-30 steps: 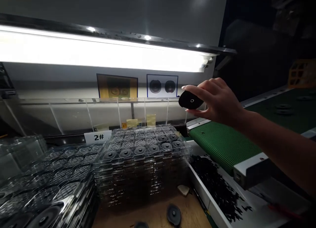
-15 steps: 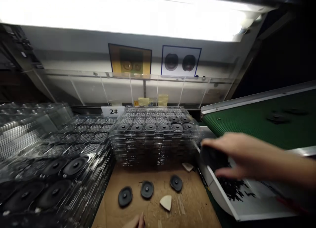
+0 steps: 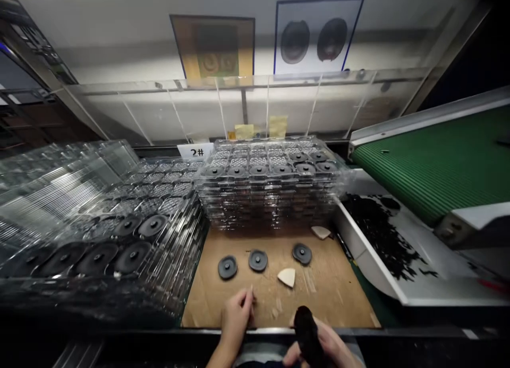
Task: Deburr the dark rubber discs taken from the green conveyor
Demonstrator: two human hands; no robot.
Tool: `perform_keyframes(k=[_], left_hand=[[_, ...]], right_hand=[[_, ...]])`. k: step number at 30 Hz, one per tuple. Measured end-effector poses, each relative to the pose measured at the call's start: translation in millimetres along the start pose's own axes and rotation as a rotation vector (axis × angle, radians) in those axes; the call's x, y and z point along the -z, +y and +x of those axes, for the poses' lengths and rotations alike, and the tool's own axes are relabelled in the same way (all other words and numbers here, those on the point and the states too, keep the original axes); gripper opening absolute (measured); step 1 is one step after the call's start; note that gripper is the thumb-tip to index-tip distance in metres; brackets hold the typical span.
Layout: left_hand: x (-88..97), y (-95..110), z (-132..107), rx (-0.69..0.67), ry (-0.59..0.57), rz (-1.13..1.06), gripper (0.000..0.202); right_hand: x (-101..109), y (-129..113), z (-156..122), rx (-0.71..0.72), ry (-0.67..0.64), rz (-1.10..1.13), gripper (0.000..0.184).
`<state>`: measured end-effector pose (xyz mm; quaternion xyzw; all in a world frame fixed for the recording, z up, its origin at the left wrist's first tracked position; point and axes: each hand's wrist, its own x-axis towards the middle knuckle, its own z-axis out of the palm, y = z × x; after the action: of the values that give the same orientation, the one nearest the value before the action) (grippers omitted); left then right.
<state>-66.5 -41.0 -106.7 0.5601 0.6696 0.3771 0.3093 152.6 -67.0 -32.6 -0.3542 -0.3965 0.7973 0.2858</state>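
At the wooden board's (image 3: 334, 293) near edge, the right hand (image 3: 324, 348) grasps a black disc (image 3: 306, 331); the left hand (image 3: 236, 316) rests curled just left, its grip impossible to tell; three loose discs (image 3: 258, 260) lie farther off.

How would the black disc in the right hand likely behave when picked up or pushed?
Probably light: the right hand alone holds the black disc up. Likely stiff: it stands on edge without drooping. Set on its round rim it might roll; three like discs lie flat on the wooden board.
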Motion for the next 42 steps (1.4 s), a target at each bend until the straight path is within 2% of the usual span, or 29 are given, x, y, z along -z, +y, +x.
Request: perform_keyframes(k=[2, 6, 7, 9, 10, 11, 14, 17, 21, 24, 26, 27, 29, 32, 34, 36, 39, 42], left_hand=[[8.2, 13, -18, -0.014, -0.048, -0.067, 0.056], [22.7, 52, -78, -0.184, -0.158, -0.129, 0.035], [23.5, 61, -92, -0.315, -0.192, -0.108, 0.038], [22.0, 75, -109, -0.723, -0.216, 0.061, 0.049], [20.5, 81, -112, -0.868, -0.205, 0.16, 0.053], [19.0, 86, -113, -0.961, -0.18, 0.256, 0.055], [16.9, 97, -100, -1.03, -0.134, 0.394, 0.06], [16.7, 108, -75, -1.105, -0.199, 0.398, 0.065], [11.7, 115, -36, -1.117, -0.277, 0.381, 0.058], [4.0, 104, -20, -1.088, -0.299, 0.325, 0.053], [-0.9, 90, -19, -0.976, -0.268, 0.194, 0.058], [-2.7, 82, -21, -0.854, -0.259, 0.091, 0.061], [-4.1, 70, -27, -0.46, -0.256, -0.206, 0.063], [-0.1, 59, -33, 0.193, -0.218, -0.772, 0.059], [5.7, 58, -35, 0.442, -0.168, -1.089, 0.058], [12.3, 60, -36, 0.551, -0.124, -1.281, 0.058], [21.0, 68, -38, 0.624, -0.078, -1.404, 0.056], [25.6, 77, -39, 0.669, -0.066, -1.449, 0.052]], right_hand=[[-7, 15, -6, -0.012, -0.024, 0.027, 0.071], [-8, 28, -34, 0.007, -0.021, 0.087, 0.065], [-8, 29, -40, 0.018, -0.016, 0.094, 0.064], [-9, 28, -49, 0.032, -0.013, 0.102, 0.063], [-9, 27, -51, 0.034, -0.015, 0.106, 0.063], [-10, 25, -52, 0.032, -0.02, 0.108, 0.062], [-8, 19, -47, 0.02, -0.037, 0.106, 0.06], [-1, 14, -34, 0.01, -0.017, 0.103, 0.056], [10, 9, -15, -0.001, 0.051, 0.059, 0.059], [17, 5, -2, -0.011, 0.075, -0.065, 0.074], [23, 2, 9, -0.02, 0.074, -0.192, 0.08], [26, 1, 16, -0.024, 0.087, -0.265, 0.082], [34, -1, 33, -0.014, 0.182, -0.43, 0.077], [48, 2, 63, 0.053, 0.422, -0.69, 0.055], [54, 10, 82, 0.107, 0.509, -0.83, 0.044], [57, 21, 94, 0.168, 0.507, -0.924, 0.035], [56, 33, 98, 0.28, 0.419, -0.991, 0.025], [52, 25, 86, 0.352, 0.346, -1.007, 0.022]])
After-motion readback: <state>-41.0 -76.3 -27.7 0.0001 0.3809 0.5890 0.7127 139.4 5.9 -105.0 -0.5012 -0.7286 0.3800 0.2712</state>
